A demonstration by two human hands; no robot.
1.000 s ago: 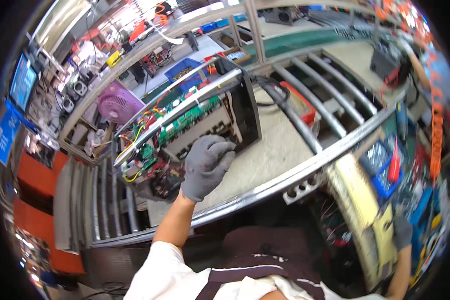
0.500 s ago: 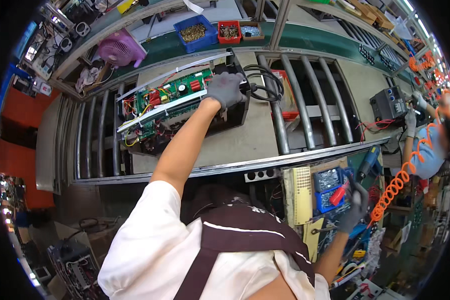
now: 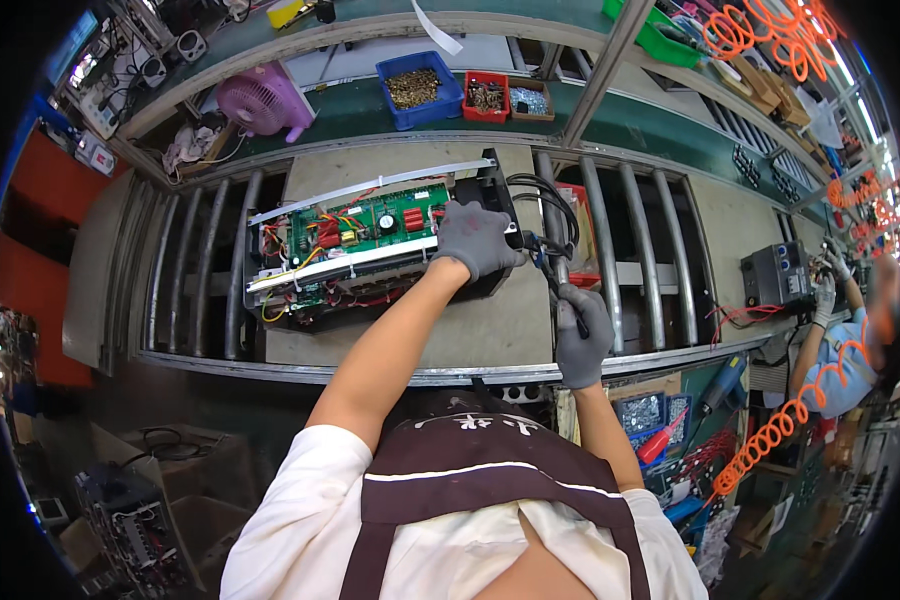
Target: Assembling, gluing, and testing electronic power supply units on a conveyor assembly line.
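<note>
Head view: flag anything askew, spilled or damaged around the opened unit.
Nothing looks spilled or broken. The opened unit lies on its side on the roller bench, green circuit board exposed; left hand steadies it, right hand grips a dark tool. Black cables loop loosely.

— What are the gloves made of?
— Both hands, left hand [image 3: 475, 238] and right hand [image 3: 582, 335], wear grey knit cloth, matt.
— And the open unit [image 3: 370, 250]?
— Glossy green circuit board, black matt metal casing. The rollers [image 3: 660, 260] look like smooth bare metal.
</note>
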